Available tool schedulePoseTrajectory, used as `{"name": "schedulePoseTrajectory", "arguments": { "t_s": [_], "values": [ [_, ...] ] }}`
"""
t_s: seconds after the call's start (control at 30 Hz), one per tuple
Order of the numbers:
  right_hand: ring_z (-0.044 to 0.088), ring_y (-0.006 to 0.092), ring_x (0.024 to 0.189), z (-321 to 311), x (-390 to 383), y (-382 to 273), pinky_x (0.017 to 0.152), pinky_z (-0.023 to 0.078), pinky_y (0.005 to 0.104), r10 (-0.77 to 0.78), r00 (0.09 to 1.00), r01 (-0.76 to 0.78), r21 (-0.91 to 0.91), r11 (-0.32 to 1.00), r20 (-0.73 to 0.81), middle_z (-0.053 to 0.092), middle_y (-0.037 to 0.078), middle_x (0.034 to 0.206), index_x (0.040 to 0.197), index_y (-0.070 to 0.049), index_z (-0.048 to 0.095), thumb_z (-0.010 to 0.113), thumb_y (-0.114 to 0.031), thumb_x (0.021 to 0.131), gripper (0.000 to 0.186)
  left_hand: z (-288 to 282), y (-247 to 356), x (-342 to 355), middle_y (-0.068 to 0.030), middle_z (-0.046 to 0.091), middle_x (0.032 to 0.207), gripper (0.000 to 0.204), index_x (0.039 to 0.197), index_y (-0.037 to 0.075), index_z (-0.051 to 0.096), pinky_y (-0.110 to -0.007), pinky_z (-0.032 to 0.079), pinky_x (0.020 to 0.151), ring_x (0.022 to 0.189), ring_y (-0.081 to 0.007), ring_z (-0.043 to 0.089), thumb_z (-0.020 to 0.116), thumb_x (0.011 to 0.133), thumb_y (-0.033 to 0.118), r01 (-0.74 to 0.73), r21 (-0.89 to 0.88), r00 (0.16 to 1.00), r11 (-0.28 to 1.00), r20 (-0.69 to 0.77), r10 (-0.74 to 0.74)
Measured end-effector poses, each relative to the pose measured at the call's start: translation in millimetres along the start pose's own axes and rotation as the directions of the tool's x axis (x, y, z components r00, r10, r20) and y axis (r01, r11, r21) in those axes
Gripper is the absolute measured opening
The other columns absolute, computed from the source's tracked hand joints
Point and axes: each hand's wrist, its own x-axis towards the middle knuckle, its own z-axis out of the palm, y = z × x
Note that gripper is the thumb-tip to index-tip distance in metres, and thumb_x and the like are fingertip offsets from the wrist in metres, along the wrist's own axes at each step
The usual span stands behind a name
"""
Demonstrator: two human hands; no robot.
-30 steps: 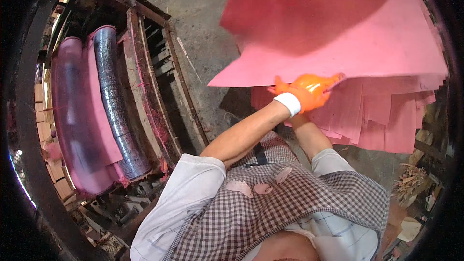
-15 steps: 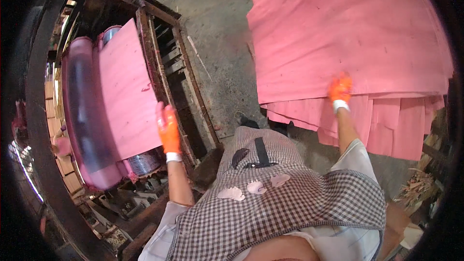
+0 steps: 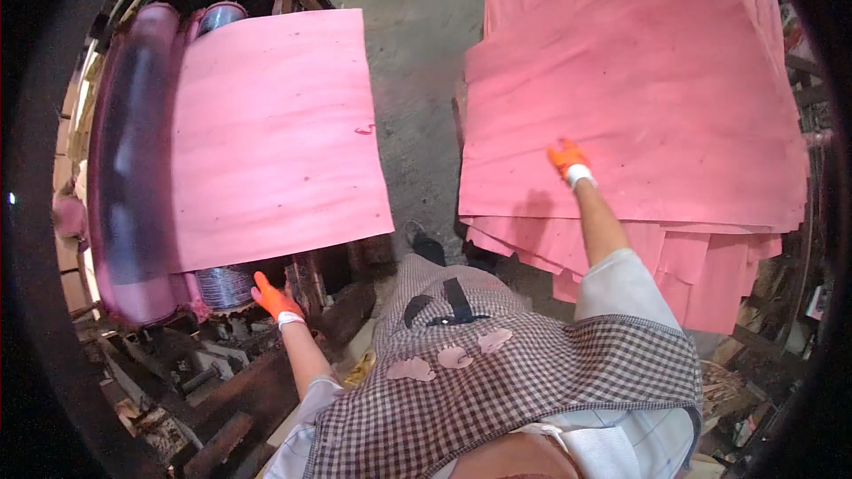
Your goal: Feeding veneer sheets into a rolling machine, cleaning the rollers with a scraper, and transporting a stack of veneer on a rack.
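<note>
A pink veneer sheet (image 3: 284, 137) with small dark specks reaches out from between the rollers at the left, its free edge toward the aisle. My left hand (image 3: 273, 297), in an orange glove, is just below the sheet's near edge, beside the end of the grey lower roller (image 3: 224, 289). Its fingers look apart, with nothing in them. Over the wide stack of pink veneer sheets (image 3: 639, 124) at the right is my gloved right hand (image 3: 568, 158), fingers spread and empty. A shadow falls on the stack below it; whether it touches the top sheet, I cannot tell.
A long pink-smeared dark roller (image 3: 138, 160) runs along the machine's left side. Its frame of dark beams (image 3: 240, 381) reaches close to my left arm. Between machine and stack lies a grey concrete floor (image 3: 426, 80). Loose debris (image 3: 723, 386) lies at the lower right.
The sheet has come farther out of the rollers toward the right. My left hand has left its free edge and dropped nearer me. The right hand has moved left over the stack.
</note>
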Motion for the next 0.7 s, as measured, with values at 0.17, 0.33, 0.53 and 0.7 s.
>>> {"name": "schedulePoseTrajectory", "arguments": {
  "t_s": [0.17,0.33,0.53,0.7],
  "values": [
    [0.048,0.0331,0.139,4,-144,-163,0.115,0.037,0.0421,-0.206,0.808,0.260,-0.020,0.965,0.552,0.049,0.018,0.151,0.149,-0.012,0.047,0.059,-0.057,0.086,0.078,-37,-46,77,-0.0139,0.028,0.162,0.108,0.157,0.017,0.023,-0.047,0.024,0.119,0.148,-0.0310,0.026,0.077,0.077,0.066,0.205,-0.170,0.967,0.964,-0.117,-0.227],
    [0.057,0.0384,0.127,71,-197,-210,0.108,0.044,0.0457,-0.348,0.693,0.460,-0.015,0.888,0.632,0.059,0.020,0.139,0.142,-0.009,0.052,0.055,-0.056,0.086,0.073,-27,-34,135,-0.0144,0.020,0.166,0.095,0.161,0.010,0.017,-0.039,0.016,0.125,0.153,-0.0277,0.020,0.054,0.094,0.066,0.179,-0.315,0.982,0.932,0.000,-0.189],
    [0.055,0.0417,0.127,105,-224,-291,0.107,0.043,0.0456,-0.402,0.581,0.556,0.017,0.831,0.708,0.059,0.021,0.136,0.141,-0.010,0.053,0.055,-0.055,0.086,0.071,-15,-8,137,-0.0112,0.042,0.156,0.076,0.150,0.009,0.041,-0.041,0.030,0.120,0.144,-0.0260,0.038,0.053,0.096,0.062,0.095,-0.551,0.993,0.829,-0.006,-0.118],
    [0.048,0.0380,0.135,125,-239,-327,0.110,0.041,0.0450,-0.567,0.565,0.593,0.182,0.784,0.599,0.047,0.021,0.149,0.153,-0.008,0.036,0.065,-0.061,0.079,0.095,18,-19,103,-0.0059,0.063,0.132,0.054,0.138,0.011,0.056,-0.036,0.052,0.089,0.107,-0.0203,0.065,0.061,0.097,0.045,0.529,-0.225,0.819,0.818,0.387,-0.424]
  ]
}}
